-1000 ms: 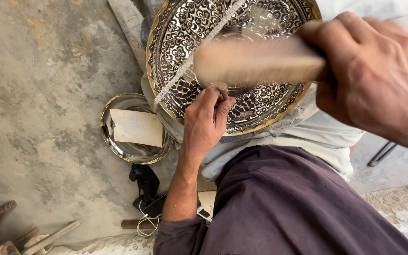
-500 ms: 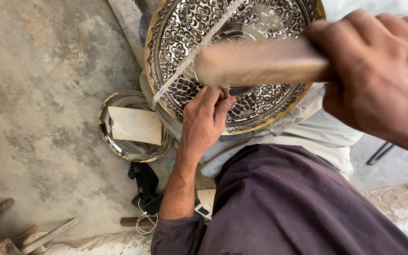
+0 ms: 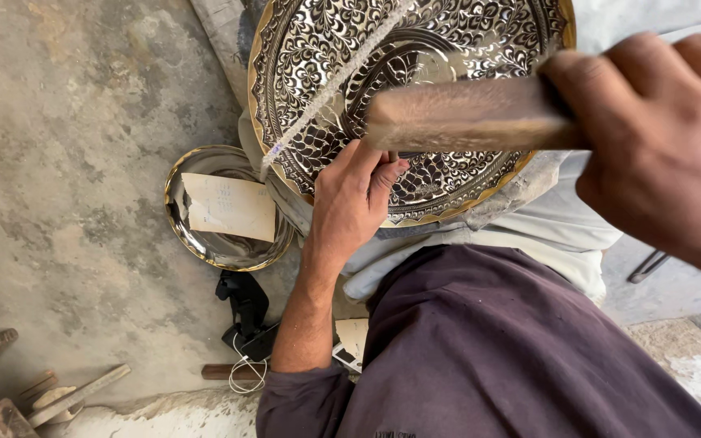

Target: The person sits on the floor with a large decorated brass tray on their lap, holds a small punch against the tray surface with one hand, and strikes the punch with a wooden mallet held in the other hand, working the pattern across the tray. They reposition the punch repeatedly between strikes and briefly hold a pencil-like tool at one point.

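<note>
- Closest to camera: right hand (image 3: 659,146) fisted around a wooden mallet (image 3: 464,113), head raised above the tray, likely poised over the chisel.
- Below it: left hand (image 3: 350,203) pinched shut on a thin chisel (image 3: 393,156), tip on the tray's pattern; heel of the hand rests on the rim, probably to steady it.
- Engraved brass tray (image 3: 415,49) lies tilted on a cloth (image 3: 545,227) across the lap, which pads it.
- String (image 3: 334,81) lies across the tray face; purpose unclear.
- Further left, on the concrete floor (image 3: 66,162): shiny bowl (image 3: 204,251) with a paper slip (image 3: 229,207) inside.
- Bottom left: wood scraps (image 3: 58,397), well apart.
</note>
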